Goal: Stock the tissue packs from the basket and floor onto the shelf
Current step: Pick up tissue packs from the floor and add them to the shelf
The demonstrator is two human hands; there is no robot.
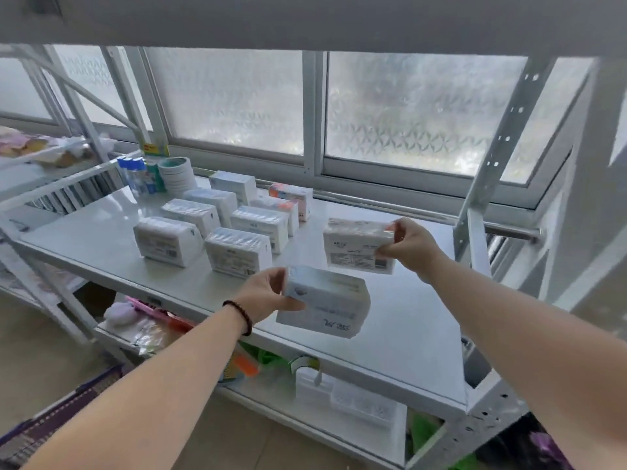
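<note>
My left hand (263, 295) grips a white tissue pack (327, 307) by its left end, held tilted just above the front part of the white shelf (400, 320). My right hand (412, 247) grips a second tissue pack (358, 247) by its right end, upright over the shelf further back. Several tissue packs (237, 252) stand in two rows on the shelf's middle, running toward the window. The basket (51, 412) shows as a dark purple rim at the lower left.
Bottles (134, 174) and tape rolls (176, 173) stand at the shelf's back left. A metal upright (492, 157) rises at the right. The lower shelf holds white trays (342, 391) and colourful items (152, 320). Frosted windows are behind.
</note>
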